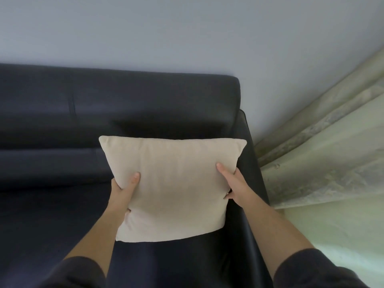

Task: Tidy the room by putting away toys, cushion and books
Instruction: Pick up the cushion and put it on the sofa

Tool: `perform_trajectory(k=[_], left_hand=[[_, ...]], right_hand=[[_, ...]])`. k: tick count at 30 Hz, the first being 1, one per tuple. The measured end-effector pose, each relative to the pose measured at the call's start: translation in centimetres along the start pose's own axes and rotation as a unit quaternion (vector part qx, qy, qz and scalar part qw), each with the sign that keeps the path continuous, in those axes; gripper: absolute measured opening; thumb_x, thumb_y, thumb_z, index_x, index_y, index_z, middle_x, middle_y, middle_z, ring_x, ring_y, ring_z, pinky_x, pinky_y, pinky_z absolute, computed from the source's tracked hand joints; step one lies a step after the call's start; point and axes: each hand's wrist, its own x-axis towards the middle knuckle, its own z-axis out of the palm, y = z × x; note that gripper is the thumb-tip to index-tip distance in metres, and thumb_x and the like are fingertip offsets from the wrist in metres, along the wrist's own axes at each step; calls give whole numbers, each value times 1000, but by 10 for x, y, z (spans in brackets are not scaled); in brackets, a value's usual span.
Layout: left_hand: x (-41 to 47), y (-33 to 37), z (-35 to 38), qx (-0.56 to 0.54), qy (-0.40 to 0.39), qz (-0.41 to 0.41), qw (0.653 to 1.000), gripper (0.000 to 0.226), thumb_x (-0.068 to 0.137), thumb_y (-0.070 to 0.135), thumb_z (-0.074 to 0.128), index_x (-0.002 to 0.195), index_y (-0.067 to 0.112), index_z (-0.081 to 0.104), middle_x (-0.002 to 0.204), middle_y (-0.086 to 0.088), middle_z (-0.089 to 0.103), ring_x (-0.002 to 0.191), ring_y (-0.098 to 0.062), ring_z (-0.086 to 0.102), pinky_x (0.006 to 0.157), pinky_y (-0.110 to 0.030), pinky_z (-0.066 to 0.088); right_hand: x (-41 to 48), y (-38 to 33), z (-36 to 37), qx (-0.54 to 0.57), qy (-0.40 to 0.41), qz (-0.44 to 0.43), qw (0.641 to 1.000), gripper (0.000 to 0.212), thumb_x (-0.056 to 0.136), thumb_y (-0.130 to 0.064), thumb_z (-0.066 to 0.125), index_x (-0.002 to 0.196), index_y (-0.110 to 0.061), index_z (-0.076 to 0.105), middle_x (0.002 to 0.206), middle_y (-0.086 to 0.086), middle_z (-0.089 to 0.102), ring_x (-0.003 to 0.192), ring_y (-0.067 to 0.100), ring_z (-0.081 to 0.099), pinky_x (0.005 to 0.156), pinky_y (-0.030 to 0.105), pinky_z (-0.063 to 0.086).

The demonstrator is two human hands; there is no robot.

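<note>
Both hands, left [122,192] and right [233,187], grip a cushion [174,183], fingers clamped on its sides. It likely goes next into the sofa [62,113] corner.

**A living room at home**

I am looking into a home sitting room: a dark navy sofa [62,113] stands against a plain pale wall [166,34], with a beige cushion [172,183] at its seat and a pale curtain [332,152] just beside its arm.

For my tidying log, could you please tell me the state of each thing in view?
Sofa: stands against the wall.
Cushion: held by both side edges, over the sofa's right end.
Left hand: grips cushion's left edge.
Right hand: grips cushion's right edge.
Curtain: hangs in folds.
</note>
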Motion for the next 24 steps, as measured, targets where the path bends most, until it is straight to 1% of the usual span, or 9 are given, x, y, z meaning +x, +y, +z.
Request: perform_trajectory(k=[1,3,5,9,12,15,18,21,24], left_hand=[[-7,4,-2,1,-3,14,1000,64,79,58,65,131,36,34,118,13,53,112,-22,52,92,-54,46],[-11,12,-3,0,-2,38,999,59,80,55,67,126,37,35,115,13,55,111,-22,55,88,-48,48],[-7,19,-1,6,7,52,999,64,81,52,67,131,32,32,120,10,53,114,-23,53,87,-48,48],[11,12,8,38,33,10,999,84,78,56,67,142,28,22,137,1,43,125,-31,44,91,-56,44],[18,8,11,38,33,0,999,89,72,65,67,142,32,21,133,4,44,125,-31,44,95,-60,44],[23,9,11,50,33,-9,998,93,69,70,66,141,33,22,126,5,44,122,-32,46,92,-59,45],[32,7,14,55,50,-15,997,93,70,68,67,141,30,21,135,0,43,124,-34,45,92,-57,45],[40,4,22,63,74,-11,995,93,72,64,68,142,25,20,139,-7,40,123,-35,45,98,-58,42],[39,5,28,75,94,-15,993,94,78,58,66,147,21,14,144,-11,35,127,-36,40,103,-57,38]], right_hand=[[-7,-2,-1,4,11,-16,1000,80,78,-55,71,143,-28,33,125,-9,49,130,27,42,98,61,39],[-14,-10,0,9,33,-45,998,79,78,-57,70,142,-30,33,127,-10,50,128,26,45,98,59,41],[-13,-17,5,9,36,-66,997,81,76,-58,71,142,-31,32,132,-8,50,128,27,46,97,58,44],[-2,-14,12,-9,36,-41,999,93,75,-57,73,148,-39,17,144,-6,38,134,31,38,94,63,43],[3,-14,14,-17,33,-31,999,93,75,-59,72,147,-41,17,146,-6,36,136,32,35,93,63,44],[4,-19,13,-35,37,-30,998,90,76,-61,70,147,-39,19,144,-6,38,134,31,37,91,62,46],[11,-17,14,-36,35,-19,999,90,76,-60,70,147,-40,19,144,-6,38,134,31,37,91,62,45],[18,-11,18,-29,42,-12,999,92,77,-58,71,148,-39,16,146,-5,36,135,32,36,91,62,45],[17,-8,22,-37,63,-24,997,91,81,-54,69,151,-34,14,146,-3,38,134,32,38,88,58,46]])
